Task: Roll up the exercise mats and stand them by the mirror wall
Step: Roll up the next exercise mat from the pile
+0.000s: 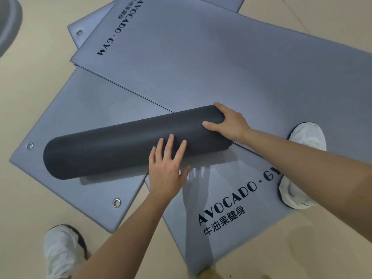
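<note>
Pressing down on the rolled mat (pixel 120 143), the left hand (pixel 168 166) lies palm-flat with fingers straight and spread. It sits on the near flank of the roll, a little right of the middle. The right hand (pixel 228 123) grips the right-hand end of the same roll, with fingers curled over the far side of the end and the thumb laid along the near side. Both hands therefore act on the right half. The left end is unheld and well apart from either hand.

The roll is dark, tight and cylindrical. Its long axis runs diagonally from lower left to upper right, roughly crosswise to the person. It lies on top of several grey flat mats (pixel 221 57), which overlap at different angles on the floor (pixel 30 87). Whether a loose tail remains under the roll cannot be told.

The right shoe (pixel 308 137) stands on a flat mat just beyond the gripped end. The left shoe (pixel 62 250) is on bare floor beside the left forearm.

Judgement: rolling of this mat appears done or nearly done, so the next action is likely lifting and up-ending it. The right hand is nearer an end and suits the pivot. The left hand needs to shift toward the free end, or wrap the body, to balance the length. The mirror wall is not in view, so the carry direction cannot be fixed.
</note>
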`<state>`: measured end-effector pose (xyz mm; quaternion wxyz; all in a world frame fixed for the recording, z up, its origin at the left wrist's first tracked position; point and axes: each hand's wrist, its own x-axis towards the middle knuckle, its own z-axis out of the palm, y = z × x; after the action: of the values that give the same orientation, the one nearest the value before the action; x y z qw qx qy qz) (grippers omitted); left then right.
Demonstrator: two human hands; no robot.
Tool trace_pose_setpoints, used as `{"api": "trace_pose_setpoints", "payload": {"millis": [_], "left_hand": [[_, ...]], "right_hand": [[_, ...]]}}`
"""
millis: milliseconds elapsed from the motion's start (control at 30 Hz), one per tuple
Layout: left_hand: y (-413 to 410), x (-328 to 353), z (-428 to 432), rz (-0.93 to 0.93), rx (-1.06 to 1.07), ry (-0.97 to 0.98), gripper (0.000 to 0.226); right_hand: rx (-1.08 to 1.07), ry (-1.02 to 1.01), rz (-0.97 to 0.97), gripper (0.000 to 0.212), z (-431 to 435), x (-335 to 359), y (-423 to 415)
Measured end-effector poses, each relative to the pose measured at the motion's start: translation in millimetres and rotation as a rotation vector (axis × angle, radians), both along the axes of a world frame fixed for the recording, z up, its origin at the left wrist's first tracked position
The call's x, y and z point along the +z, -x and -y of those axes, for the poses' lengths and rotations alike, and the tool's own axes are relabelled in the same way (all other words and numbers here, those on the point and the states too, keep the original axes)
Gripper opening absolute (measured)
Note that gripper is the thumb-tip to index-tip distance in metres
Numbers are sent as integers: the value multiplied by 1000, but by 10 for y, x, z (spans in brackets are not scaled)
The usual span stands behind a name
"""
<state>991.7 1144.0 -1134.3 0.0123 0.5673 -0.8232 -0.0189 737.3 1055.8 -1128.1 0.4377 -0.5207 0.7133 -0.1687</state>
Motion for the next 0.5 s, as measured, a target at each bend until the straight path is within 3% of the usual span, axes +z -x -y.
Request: {"api": "trace_pose_setpoints", "payload": {"millis": [167, 300, 500], "left_hand": [[-2, -88, -117, 69, -54, -94, 101], [-20, -111, -28, 35, -75, -95, 100], [110, -40, 366, 77, -112, -150, 100]], "right_hand": [[-141, -258, 196, 88, -553, -119, 9], [-253, -18, 275, 87, -1072, -198, -31], [-168, 80, 272, 108, -1447, -298, -309]]}}
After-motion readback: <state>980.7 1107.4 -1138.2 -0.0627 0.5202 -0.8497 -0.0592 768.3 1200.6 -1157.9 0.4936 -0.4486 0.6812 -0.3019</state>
